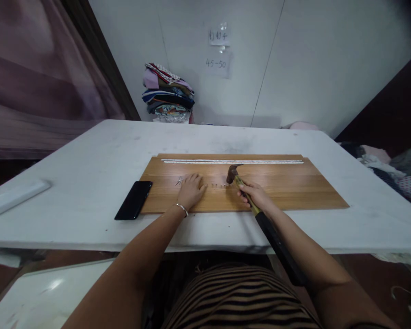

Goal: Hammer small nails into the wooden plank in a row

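My right hand (256,195) is wrapped round the yellow neck of a claw hammer (248,196), whose long black grip runs back along my forearm. The rusty hammer head is over a short row of nails (220,185) in the wooden board (277,187); whether it touches one I cannot tell. My left hand (191,189) lies on the board left of that row, palm down with fingers stretched out. By its fingertips is a small pile of loose nails (178,181), partly hidden by the hand.
Two white strips (233,161) run along the board's far edge. A black phone (133,200) overlaps the board's left edge. On the white table (99,155), a white elongated object (17,196) lies far left. Folded clothes (169,93) are stacked against the wall.
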Available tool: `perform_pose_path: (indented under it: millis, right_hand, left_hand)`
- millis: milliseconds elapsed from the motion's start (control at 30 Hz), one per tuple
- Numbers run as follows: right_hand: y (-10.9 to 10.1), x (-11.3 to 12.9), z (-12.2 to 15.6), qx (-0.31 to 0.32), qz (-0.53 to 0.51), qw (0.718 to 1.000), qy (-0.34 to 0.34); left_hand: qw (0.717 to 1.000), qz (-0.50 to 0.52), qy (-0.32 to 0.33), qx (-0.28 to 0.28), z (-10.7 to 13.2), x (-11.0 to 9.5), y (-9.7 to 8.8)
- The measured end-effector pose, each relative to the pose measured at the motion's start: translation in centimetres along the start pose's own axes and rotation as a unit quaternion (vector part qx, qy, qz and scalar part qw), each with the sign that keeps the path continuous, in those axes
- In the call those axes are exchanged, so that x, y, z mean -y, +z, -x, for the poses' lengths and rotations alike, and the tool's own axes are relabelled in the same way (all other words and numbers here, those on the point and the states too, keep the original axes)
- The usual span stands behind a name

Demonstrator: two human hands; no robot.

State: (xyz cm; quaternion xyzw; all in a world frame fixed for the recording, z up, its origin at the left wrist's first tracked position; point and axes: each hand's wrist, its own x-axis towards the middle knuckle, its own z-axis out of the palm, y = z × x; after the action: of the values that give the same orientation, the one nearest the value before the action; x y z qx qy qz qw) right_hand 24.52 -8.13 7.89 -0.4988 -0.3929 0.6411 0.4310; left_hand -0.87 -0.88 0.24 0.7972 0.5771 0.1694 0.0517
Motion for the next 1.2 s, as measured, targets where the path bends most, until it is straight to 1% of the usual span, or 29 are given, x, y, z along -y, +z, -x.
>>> perform_pose_path:
  millis: [200, 400, 533, 833, 1000, 1200]
  right_hand:
    - [0.04, -0.19, -0.03, 0.002, 0.001, 1.000, 0.012]
    - [-0.11, -0.47, -0.24, -0.004, -0.001, 1.000, 0.012]
    - [-0.16, -0.32, -0.20, 0.000, 0.001, 1.000, 0.002]
    - [0.09, -0.23, -0.11, -0.006, -0.005, 1.000, 0.018]
    - [0.05, -0.23, -0.13, -0.007, -0.004, 1.000, 0.014]
    - [0.24, 0.16, -0.01, -0.011, -0.011, 1.000, 0.015]
  left_hand:
    - [1.000, -0.008, -0.001, -0.001, -0.02, 0.03, 0.05]
    - [1.000, -0.007, -0.001, 0.011, -0.03, -0.03, -0.14]
    - [1.000, -0.007, -0.006, 0.007, 0.02, -0.12, -0.23]
    - [1.000, -0.011, -0.006, 0.006, -0.05, -0.07, -0.11]
    - [1.000, -0.016, -0.003, 0.010, -0.08, 0.02, 0.00]
    - [1.000, -0.014, -0.005, 0.001, -0.07, 0.10, 0.20]
